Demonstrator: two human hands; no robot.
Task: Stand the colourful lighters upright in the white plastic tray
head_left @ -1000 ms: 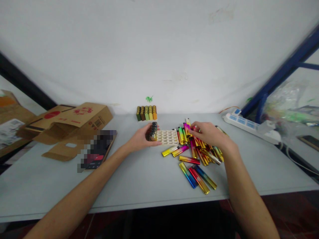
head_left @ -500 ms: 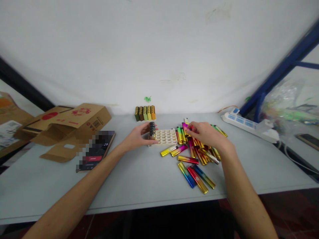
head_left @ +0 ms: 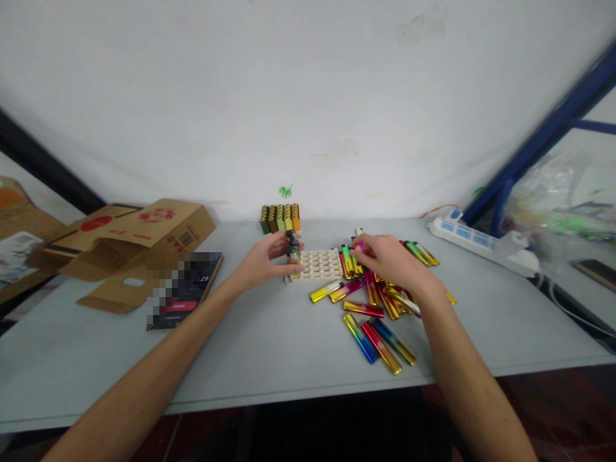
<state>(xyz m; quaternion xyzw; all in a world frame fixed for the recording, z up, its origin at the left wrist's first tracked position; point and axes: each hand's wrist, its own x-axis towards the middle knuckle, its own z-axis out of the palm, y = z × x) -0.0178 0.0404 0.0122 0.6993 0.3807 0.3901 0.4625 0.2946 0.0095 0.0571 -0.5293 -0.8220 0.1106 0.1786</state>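
A cream tray with rows of slots (head_left: 321,264) lies mid-table. At its left end stands a row of lighters (head_left: 292,247) with dark metal tops. My left hand (head_left: 264,262) wraps this row, thumb on the near side and fingers behind. To the right of the tray is a loose heap of shiny lighters (head_left: 370,282) in gold, red, green and pink. My right hand (head_left: 385,256) is over the heap's far left part, its fingers bent together close to a pink lighter (head_left: 359,245). What the fingertips hold, if anything, is hidden.
A block of upright lighters (head_left: 280,219) stands by the wall. On the left are an opened cardboard box (head_left: 144,231) and a partly blurred phone-like device (head_left: 195,285). A white power strip (head_left: 481,244) and its cable lie at the right, near a blue metal frame (head_left: 510,167).
My right hand has shifted a little left over the heap, uncovering green lighters at its far right. The row of lighters at my left hand has tilted or shifted slightly.
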